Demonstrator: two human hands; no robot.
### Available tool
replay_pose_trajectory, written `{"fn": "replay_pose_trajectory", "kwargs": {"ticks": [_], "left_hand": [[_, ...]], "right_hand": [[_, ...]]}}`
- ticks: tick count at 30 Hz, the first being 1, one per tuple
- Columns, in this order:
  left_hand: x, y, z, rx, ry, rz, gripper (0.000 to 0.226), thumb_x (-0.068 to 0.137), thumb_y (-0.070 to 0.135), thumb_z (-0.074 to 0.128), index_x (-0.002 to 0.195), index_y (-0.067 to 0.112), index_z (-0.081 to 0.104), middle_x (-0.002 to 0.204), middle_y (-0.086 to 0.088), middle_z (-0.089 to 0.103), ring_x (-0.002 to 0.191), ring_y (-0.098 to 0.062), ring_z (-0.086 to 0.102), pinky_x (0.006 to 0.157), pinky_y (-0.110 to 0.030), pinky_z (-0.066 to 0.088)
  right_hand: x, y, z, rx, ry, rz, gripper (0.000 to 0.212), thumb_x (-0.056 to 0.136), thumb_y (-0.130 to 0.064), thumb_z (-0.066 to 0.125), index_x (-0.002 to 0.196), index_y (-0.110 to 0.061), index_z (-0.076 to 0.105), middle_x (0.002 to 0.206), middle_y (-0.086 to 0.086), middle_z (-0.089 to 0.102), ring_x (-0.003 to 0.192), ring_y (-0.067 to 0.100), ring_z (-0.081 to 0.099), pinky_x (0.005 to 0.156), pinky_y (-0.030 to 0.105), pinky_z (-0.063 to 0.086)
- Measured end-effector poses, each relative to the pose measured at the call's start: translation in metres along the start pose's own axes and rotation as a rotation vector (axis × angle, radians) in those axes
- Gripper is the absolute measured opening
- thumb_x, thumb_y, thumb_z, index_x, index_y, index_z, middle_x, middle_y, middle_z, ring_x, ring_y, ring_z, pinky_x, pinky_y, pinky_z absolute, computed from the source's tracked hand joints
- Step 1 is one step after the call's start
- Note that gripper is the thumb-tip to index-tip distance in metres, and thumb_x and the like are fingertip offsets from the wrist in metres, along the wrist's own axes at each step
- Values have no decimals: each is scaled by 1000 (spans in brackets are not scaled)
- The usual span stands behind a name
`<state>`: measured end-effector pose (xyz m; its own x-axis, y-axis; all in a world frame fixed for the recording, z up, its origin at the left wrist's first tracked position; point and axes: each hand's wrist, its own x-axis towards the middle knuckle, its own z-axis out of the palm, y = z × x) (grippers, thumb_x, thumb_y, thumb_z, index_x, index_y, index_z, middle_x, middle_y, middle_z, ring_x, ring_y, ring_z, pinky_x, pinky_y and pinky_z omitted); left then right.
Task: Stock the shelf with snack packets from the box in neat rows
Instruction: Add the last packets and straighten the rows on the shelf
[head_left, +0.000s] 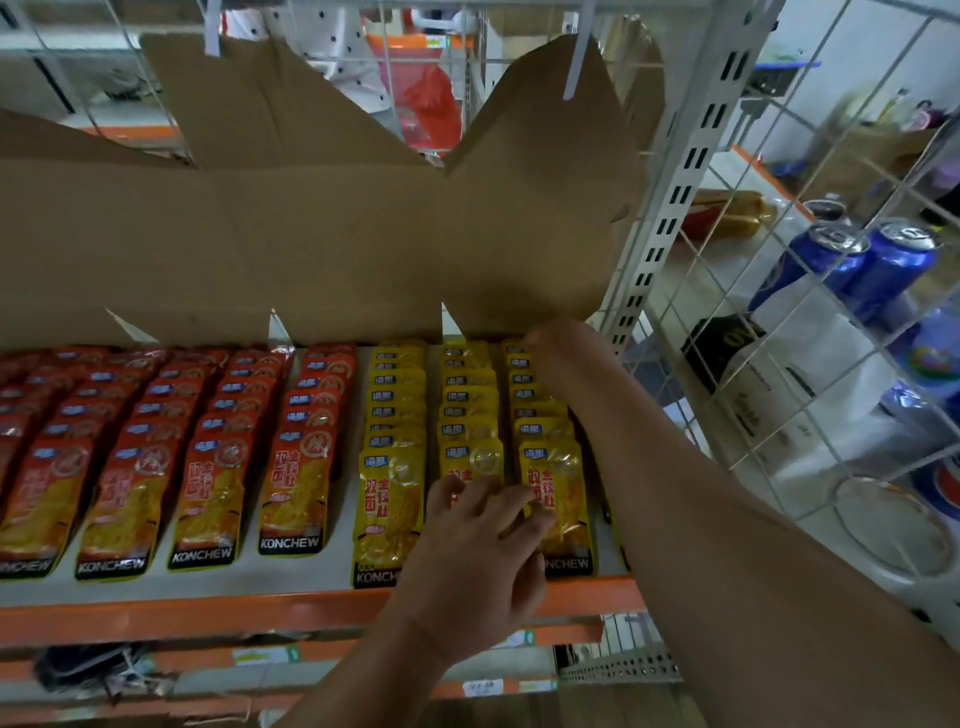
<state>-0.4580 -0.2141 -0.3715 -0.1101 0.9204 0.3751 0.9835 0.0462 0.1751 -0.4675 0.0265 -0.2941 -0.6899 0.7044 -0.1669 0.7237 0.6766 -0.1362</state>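
In the head view, our left hand (478, 551) lay on the front yellow packets (389, 499) on the shelf (208, 613). Its fingers (449, 493) were spread loosely, touching the middle and right rows and gripping nothing. Our right hand (545, 338) was at the back of the right row, below the cardboard (311, 234). It was blurred, so we could not tell how its fingers lay. Red packets (208, 493) lay in rows to the left.

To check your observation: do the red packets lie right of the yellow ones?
No, the red packets fill rows left of the yellow packets.
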Motion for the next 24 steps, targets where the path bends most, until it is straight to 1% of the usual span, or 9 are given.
{"fn": "replay_pose_trajectory", "kwargs": {"ticks": [2, 4, 6, 9, 12, 15, 17, 21, 24], "left_hand": [[0, 0, 0, 5, -1, -2, 36, 89, 42, 61, 122, 29, 70, 129, 4, 63, 117, -21, 57, 97, -50, 43], [0, 0, 0, 11, -2, -3, 37, 89, 43, 61, 122, 29, 70, 129, 4, 62, 117, -21, 56, 97, -51, 44], [0, 0, 0, 14, 2, 0, 37, 88, 43, 61, 121, 29, 70, 129, 3, 63, 116, -22, 57, 96, -51, 45], [1, 0, 0, 10, 11, 1, 37, 87, 43, 62, 120, 28, 71, 128, 3, 63, 114, -23, 58, 96, -52, 45], [0, 0, 1, 9, 12, 5, 37, 87, 42, 63, 120, 28, 71, 127, 3, 63, 113, -22, 58, 95, -51, 45], [0, 0, 1, 1, 14, 9, 36, 87, 42, 63, 119, 27, 71, 126, 3, 64, 112, -23, 59, 96, -52, 44], [0, 0, 0, 4, 12, 10, 36, 87, 42, 63, 119, 27, 71, 126, 3, 64, 112, -23, 60, 96, -52, 44], [1, 1, 0, 6, 2, 16, 35, 88, 42, 62, 119, 27, 71, 127, 3, 63, 113, -23, 61, 96, -53, 45], [0, 0, 0, 3, 1, 19, 35, 88, 42, 62, 119, 26, 71, 127, 3, 63, 114, -23, 61, 95, -54, 46]], "right_hand": [[4, -2, 3, 9, -40, -3, 43, 89, 3, 54, 124, -18, 69, 116, 8, 69, 100, 28, 67, 77, 34, 54], [6, -3, 7, 28, -72, 6, 54, 92, 4, 52, 136, -26, 63, 131, 7, 64, 112, 29, 64, 79, 31, 49], [6, -1, 7, 54, -100, 9, 60, 94, 3, 51, 142, -32, 58, 140, 6, 59, 118, 28, 61, 78, 30, 44], [13, -3, 8, 54, -143, -1, 57, 93, 1, 54, 140, -31, 59, 136, 4, 60, 110, 24, 61, 77, 31, 43], [16, -6, 6, 77, -201, 34, 49, 95, -4, 57, 134, -32, 64, 137, 0, 60, 110, 21, 58, 77, 33, 42], [16, -4, 10, 67, -167, 3, 48, 94, 0, 54, 131, -29, 67, 133, 1, 64, 96, 18, 56, 75, 31, 44], [14, -1, 12, 52, -130, -22, 48, 93, 0, 54, 129, -28, 68, 129, 2, 66, 92, 18, 55, 74, 30, 46], [12, -1, 13, 72, -95, -9, 51, 90, 3, 54, 129, -27, 68, 126, 4, 67, 102, 22, 63, 74, 30, 48], [9, -1, 12, 82, -87, -9, 56, 91, 4, 54, 135, -30, 64, 132, 4, 64, 111, 24, 63, 77, 30, 48]]}}
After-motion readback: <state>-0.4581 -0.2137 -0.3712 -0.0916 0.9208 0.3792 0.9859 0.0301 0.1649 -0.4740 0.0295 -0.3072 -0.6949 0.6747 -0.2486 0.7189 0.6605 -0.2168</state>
